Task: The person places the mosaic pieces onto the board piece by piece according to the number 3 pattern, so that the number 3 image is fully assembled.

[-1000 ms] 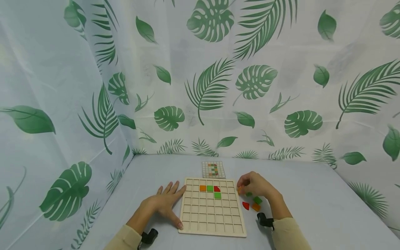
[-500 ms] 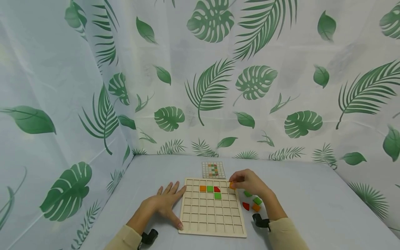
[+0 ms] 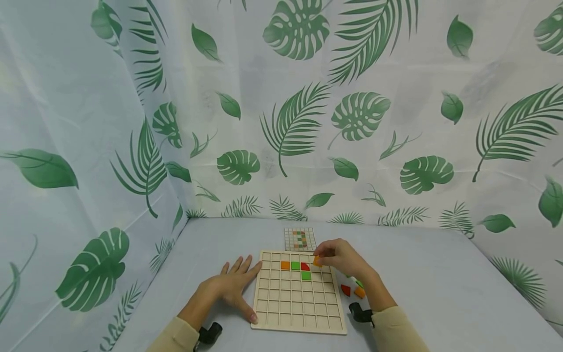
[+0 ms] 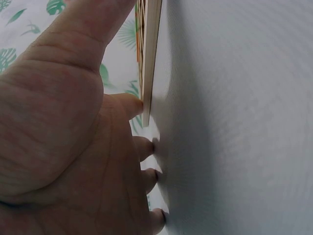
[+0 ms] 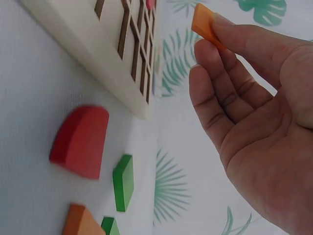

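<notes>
My right hand (image 3: 345, 257) pinches an orange square tile (image 5: 203, 22) between thumb and fingertips, over the far right part of a wooden grid board (image 3: 296, 308). In the right wrist view, that tile stands out past the fingertips. Fingers spread, my left hand (image 3: 230, 288) rests along the board's left side, with its thumb at the near left corner and its index finger at the edge farther up. Set in the grid are an orange tile (image 3: 286, 265), a green tile (image 3: 295, 265), a red quarter-circle piece (image 3: 305, 266) and another green tile (image 3: 306, 275) below the red one.
Right of the board lie a loose red quarter-circle piece (image 5: 82, 142), an orange tile (image 3: 359, 293) and green tiles (image 5: 123, 182), partly hidden by the right arm in the head view. Behind the board lies a card with a coloured grid pattern (image 3: 300, 239). A leaf-print curtain (image 3: 246, 195) borders the table.
My right hand has carried the orange tile leftward from the loose pieces beside the board to above the grid. The left hand stays in place.
</notes>
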The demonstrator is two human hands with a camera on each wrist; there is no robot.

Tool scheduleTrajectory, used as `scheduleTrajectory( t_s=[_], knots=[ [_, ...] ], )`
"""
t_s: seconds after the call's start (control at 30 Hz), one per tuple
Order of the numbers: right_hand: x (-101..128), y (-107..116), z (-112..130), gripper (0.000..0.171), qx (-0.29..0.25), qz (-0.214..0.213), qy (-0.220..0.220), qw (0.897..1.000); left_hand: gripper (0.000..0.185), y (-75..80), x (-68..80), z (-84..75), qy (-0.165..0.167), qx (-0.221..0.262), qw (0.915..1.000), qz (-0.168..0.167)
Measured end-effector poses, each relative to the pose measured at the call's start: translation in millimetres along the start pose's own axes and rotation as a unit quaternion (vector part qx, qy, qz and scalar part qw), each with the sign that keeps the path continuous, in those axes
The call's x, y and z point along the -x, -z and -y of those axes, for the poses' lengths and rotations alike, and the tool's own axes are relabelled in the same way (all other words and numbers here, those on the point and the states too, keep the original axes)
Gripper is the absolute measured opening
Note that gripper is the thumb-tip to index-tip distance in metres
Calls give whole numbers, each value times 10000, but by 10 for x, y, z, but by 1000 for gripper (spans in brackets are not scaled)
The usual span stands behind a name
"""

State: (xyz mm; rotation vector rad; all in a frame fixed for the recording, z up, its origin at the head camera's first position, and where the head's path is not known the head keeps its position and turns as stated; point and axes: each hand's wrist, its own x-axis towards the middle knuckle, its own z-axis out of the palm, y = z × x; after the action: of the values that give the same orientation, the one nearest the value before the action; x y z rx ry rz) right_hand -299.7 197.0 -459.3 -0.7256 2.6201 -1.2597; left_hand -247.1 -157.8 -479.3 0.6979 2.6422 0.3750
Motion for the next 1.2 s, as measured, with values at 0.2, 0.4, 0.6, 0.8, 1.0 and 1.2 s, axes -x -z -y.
scheduleTrajectory(
  t_s=[0.2, 0.4, 0.6, 0.8, 1.0, 1.2],
  knots=[
    [-3, -78, 148, 15, -123, 86, 149, 9998, 135, 4, 4, -10, 4, 21, 10000, 8],
    [-64, -146, 53, 18, -83, 243, 357, 9990, 135, 4, 5, -10, -24, -11, 10000, 7],
    [-73, -223, 93, 12, -7, 244, 321, 9992, 135, 10, 14, -16, -25, -16, 10000, -2],
    [-56, -283, 158, 12, 47, 315, 325, 9990, 134, 18, 18, -13, -58, 3, 10000, -19],
    [-73, -303, 132, 10, 65, 415, 387, 9984, 134, 8, 11, 1, -48, 6, 10000, -18],
    [-72, -280, 68, 11, 76, 752, 426, 9962, 135, -8, 3, 16, -82, 8, 9999, -59]
  ],
)
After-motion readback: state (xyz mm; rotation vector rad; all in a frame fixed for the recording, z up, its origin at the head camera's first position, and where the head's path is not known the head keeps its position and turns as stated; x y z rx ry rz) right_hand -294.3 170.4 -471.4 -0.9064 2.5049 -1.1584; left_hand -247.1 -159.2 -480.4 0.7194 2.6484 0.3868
